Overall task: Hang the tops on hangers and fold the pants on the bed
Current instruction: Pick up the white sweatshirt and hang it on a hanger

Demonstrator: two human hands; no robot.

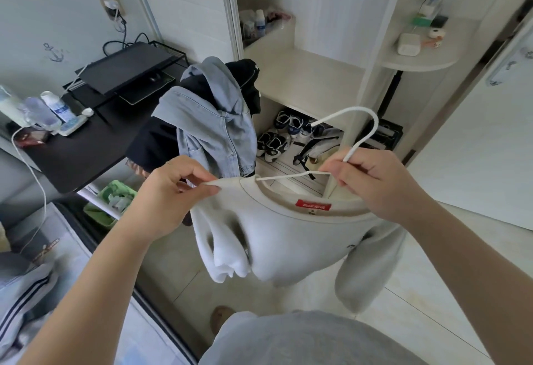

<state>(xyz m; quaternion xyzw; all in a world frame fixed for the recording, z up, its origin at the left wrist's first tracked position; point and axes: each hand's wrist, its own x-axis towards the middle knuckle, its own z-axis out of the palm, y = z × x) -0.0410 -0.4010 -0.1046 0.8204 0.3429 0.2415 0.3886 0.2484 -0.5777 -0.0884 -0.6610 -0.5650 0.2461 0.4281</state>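
A cream sweatshirt (291, 246) with a red neck label hangs in front of me on a white hanger (357, 131), whose hook curves up above the collar. My left hand (176, 189) pinches the left shoulder of the sweatshirt at the collar edge. My right hand (375, 180) grips the hanger at the base of its hook, with the collar's right side under it. One hanger arm shows bare across the neck opening. Grey pants with dark stripes (26, 304) lie at the lower left on the bed.
A blue denim jacket (213, 125) and dark clothes (245, 82) are piled on a chair behind the sweatshirt. A black desk (86, 148) with bottles and a monitor stands left. An open wardrobe (305, 76) holds shoes (274, 142) low down. A green bin (112, 203) sits under the desk.
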